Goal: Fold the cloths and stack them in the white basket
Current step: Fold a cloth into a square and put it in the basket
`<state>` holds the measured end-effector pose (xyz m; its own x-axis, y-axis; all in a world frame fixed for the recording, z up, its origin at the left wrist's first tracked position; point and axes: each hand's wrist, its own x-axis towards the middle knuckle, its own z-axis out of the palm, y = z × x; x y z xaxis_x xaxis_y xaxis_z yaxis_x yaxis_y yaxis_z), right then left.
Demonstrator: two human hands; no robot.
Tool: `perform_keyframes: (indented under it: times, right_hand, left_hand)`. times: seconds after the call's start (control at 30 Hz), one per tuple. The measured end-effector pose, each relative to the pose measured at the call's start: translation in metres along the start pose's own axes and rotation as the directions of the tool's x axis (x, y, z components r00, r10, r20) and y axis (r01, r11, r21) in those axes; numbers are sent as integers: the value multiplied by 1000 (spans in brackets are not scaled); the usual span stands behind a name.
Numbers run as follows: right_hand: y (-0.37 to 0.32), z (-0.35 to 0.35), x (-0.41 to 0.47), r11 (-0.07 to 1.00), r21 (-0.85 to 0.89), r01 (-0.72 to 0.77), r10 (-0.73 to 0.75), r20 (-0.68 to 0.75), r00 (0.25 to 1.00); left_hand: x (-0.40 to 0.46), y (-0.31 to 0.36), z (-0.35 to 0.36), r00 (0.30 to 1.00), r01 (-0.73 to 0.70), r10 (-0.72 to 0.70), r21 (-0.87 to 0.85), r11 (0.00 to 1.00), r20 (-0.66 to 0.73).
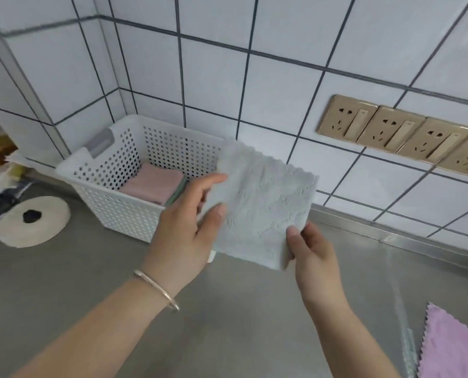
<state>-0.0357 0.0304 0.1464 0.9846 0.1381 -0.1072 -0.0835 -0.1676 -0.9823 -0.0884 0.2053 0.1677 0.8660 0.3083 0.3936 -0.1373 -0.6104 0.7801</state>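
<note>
Cloths are the job, and a folded pale grey cloth (265, 205) hangs just right of the white basket (123, 211), pinched by the left hand (192, 230) and right hand (313, 257) at its near edges, seemingly to keep the fold flat for stacking on the pink cloth (152, 184) inside.

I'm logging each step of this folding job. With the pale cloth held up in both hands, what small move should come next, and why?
Probably carry the pale grey cloth left and down into the white basket. It already looks folded, held by the left hand and right hand just right of the basket, where a pink folded cloth tops the stack. The purple cloth still waits unfolded.
</note>
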Motion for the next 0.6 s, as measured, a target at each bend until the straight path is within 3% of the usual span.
perform_keyframes:
  times: [0.07,0.17,0.27,0.37,0.47,0.6]
  right_hand:
    - [-25,37,14,1000,18,16,-15,-24,1000]
    - [-49,91,46,1000,-21,17,-18,-33,999]
    - [-60,145,91,991,-128,27,-30,-19,999]
    - [-46,195,136,970,-225,-96,104,21,994]
    - [-14,235,180,904,-366,-221,269,85,959]
    - [10,276,215,795,-537,-282,423,158,892]
  left_hand:
    - [28,-17,-34,996,-94,94,84,992,5]
    - [72,-49,-76,997,-83,79,191,978,26]
    - [124,-92,-105,997,-52,31,313,948,72]
    - [164,-144,-113,977,66,-146,428,901,158]
    - [190,-192,-104,881,89,-373,672,735,292]
    - [214,-254,-83,754,-148,-485,834,532,443]
